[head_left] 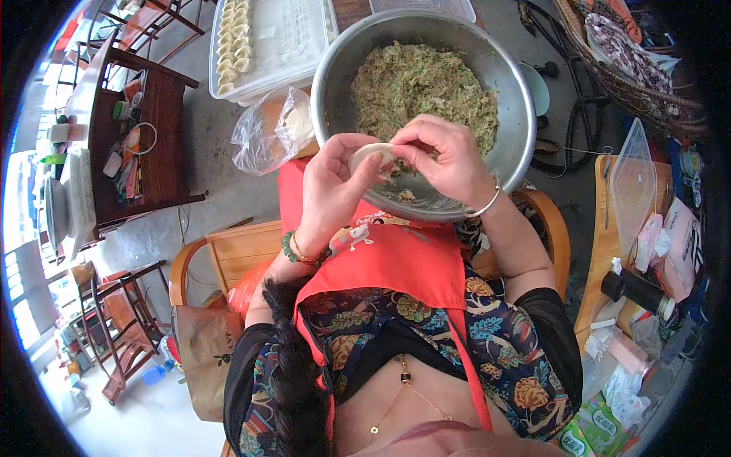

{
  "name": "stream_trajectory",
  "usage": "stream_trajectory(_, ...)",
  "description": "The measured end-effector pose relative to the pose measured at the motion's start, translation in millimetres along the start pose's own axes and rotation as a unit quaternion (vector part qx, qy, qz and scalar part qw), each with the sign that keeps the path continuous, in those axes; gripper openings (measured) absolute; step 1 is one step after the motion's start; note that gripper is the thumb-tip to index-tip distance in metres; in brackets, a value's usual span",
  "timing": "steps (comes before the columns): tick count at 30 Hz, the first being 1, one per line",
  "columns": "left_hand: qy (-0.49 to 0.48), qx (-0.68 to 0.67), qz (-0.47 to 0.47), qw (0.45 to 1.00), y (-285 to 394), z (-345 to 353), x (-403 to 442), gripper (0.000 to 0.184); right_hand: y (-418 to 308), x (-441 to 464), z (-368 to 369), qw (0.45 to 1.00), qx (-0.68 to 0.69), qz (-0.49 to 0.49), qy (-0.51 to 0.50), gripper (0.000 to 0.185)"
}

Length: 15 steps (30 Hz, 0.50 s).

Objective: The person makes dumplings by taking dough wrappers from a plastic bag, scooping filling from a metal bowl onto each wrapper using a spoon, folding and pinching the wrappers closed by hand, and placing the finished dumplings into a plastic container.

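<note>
Between my two hands is a folded dumpling (371, 158), pale and half-moon shaped, held over the near edge of a large steel bowl (520, 99). My left hand (335, 179) is closed round its left side, thumb across the front. With thumb and fingertips, my right hand (442, 152) pinches its right end. Green-flecked minced filling (422, 87) fills much of the bowl. Left of the bowl lies a clear plastic bag (263, 133) with round pale wrappers (297, 120) at its opening. Behind it, a white plastic tray (285, 46) carries rows of finished dumplings (234, 38) along its left side.
A wooden chair arm (554, 236) curves round on the right. Beyond it stands a wooden stand (598, 251) with a black bottle (636, 291) and tissue packs (678, 251). A wicker basket (620, 76) is at the upper right; a dark cabinet (145, 152) is on the left.
</note>
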<state>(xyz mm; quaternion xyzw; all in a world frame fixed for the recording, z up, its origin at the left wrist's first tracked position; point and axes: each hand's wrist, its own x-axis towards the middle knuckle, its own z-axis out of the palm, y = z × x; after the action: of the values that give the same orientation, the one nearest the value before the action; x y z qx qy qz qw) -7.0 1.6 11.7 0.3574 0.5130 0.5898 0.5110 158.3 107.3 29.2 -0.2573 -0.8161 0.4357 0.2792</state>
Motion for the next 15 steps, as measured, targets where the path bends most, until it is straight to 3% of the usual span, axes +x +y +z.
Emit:
stream_trajectory(9, 0.057, 0.093, 0.028, 0.994, -10.7, 0.1, -0.7, 0.015, -0.9, -1.2, 5.7, 0.993, -0.023, -0.112, 0.038, 0.01)
stream_trajectory(10, 0.057, 0.093, 0.028, 0.994, -10.1, 0.2, -0.6, 0.015, -2.0, -1.6, 7.1, 0.993, -0.023, -0.112, 0.037, 0.01)
stream_trajectory(12, 0.049, 0.184, 0.042, 0.981, -8.1, 0.0, -0.4, 0.013, -5.1, -2.9, 10.5, 0.992, 0.101, 0.056, 0.05, 0.014)
stream_trajectory(15, 0.043, 0.235, 0.084, 0.967, -9.5, -0.3, -0.3, 0.017, -3.2, 0.8, 7.7, 0.999, 0.043, -0.014, 0.019, 0.016)
